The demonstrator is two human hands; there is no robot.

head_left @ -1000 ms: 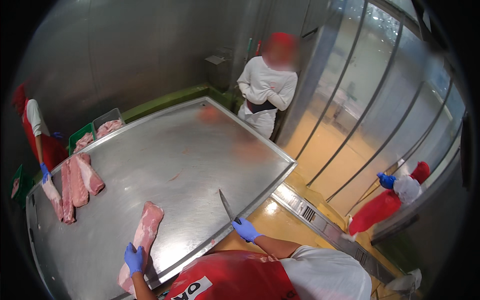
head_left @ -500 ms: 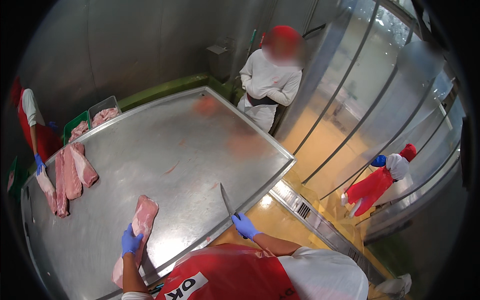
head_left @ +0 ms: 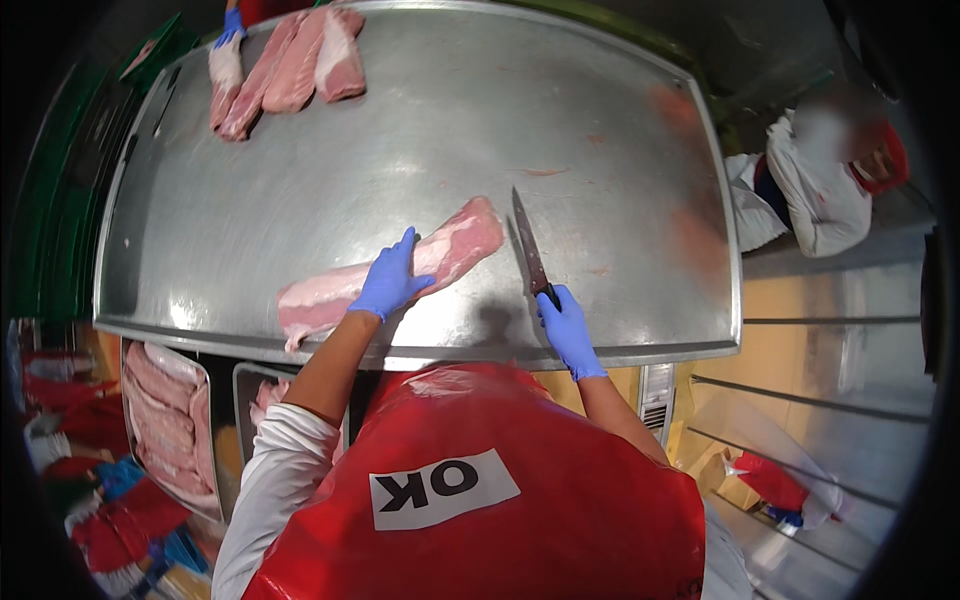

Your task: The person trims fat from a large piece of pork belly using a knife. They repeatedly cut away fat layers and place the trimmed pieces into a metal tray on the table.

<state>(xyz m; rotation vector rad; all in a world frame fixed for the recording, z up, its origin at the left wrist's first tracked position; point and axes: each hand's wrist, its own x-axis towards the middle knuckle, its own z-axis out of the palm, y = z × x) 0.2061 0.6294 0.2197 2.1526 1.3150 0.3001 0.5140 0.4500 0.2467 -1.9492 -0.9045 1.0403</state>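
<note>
Knife in curled right hand, left hand — loosely spread — on meat

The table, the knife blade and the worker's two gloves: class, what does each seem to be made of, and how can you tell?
Table: probably stainless steel with a satin finish, judging by its grey sheen and soft highlights.
Knife blade: likely steel, from its thin, tapering shape, though it looks dark here.
Left glove and right glove: matte blue-violet rubbery film, perhaps nitrile; both cling closely.
</note>
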